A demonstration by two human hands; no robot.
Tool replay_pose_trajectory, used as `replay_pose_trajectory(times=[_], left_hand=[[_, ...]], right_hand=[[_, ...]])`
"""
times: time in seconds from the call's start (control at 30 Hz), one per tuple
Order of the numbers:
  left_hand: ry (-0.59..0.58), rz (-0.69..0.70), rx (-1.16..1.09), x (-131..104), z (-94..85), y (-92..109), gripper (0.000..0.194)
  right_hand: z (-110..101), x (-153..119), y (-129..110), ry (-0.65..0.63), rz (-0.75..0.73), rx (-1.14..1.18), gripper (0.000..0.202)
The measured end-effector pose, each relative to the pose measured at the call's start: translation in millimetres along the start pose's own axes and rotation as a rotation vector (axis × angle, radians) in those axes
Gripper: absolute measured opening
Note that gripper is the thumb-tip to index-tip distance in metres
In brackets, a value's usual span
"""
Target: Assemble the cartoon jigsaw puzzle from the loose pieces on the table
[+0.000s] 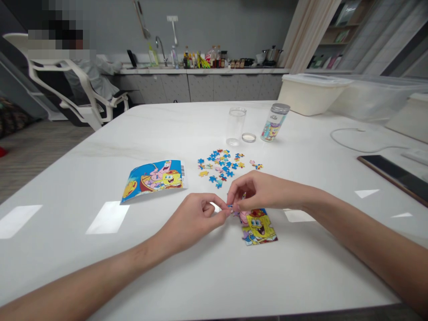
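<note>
My left hand point(197, 218) has its thumb and forefinger pinched on a small puzzle piece point(230, 207). From the other side my right hand point(254, 189) meets it, fingertips closed at the same piece and partly hiding it. Just below my right hand lies the joined part of a jigsaw puzzle point(260, 228), showing a yellow cartoon face; its upper edge is covered by my fingers. Loose puzzle pieces point(227, 166), blue, yellow and pink, are scattered beyond both hands. To the left rests a slightly curled picture sheet point(155, 179) with a similar cartoon.
A clear jar point(235, 127) stands beyond the loose pieces, its ring-shaped lid point(248, 137) beside it. Right of that is a labelled puzzle canister point(275, 122). A phone point(394, 174), a white cable point(361, 145) and plastic bins point(310, 93) occupy the right side. A person sits far left.
</note>
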State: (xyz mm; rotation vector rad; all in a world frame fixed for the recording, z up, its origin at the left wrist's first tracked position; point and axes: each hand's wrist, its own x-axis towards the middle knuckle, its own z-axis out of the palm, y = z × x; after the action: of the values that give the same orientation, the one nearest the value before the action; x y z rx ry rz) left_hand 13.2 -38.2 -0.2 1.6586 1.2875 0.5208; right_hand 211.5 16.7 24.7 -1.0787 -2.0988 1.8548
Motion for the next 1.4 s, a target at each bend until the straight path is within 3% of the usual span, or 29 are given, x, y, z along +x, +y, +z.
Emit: replay_pose_trajectory(times=[0.17,0.73,0.9,1.07,1.2,1.4], left_hand=[[-0.008,0.011,-0.023,1,-0.5,0,0.026],[-0.015,-0.02,-0.046,0,-2.0,-1,0.028],[-0.04,-0.018,0.062,-4,-0.5,5,0.025],[-0.019,0.02,0.183,-4,5.1,10,0.025],[-0.002,0.013,0.236,-2,7.7,13,0.026],[-0.02,0.008,0.266,-1,10.0,17,0.025]], right_hand=[[1,-1,3,-0.05,0.05,0.117,0.008],[-3,0,0,-0.054,0.049,0.116,0.016],[-10,-5,0,-0.02,-0.061,-0.198,0.012],[-15,-18,-5,-0.15,-0.132,-0.565,0.01],[-12,-19,-2,-0.161,-0.076,-0.674,0.01],[-11,-12,6,-0.212,-0.047,-0.655,0.013]])
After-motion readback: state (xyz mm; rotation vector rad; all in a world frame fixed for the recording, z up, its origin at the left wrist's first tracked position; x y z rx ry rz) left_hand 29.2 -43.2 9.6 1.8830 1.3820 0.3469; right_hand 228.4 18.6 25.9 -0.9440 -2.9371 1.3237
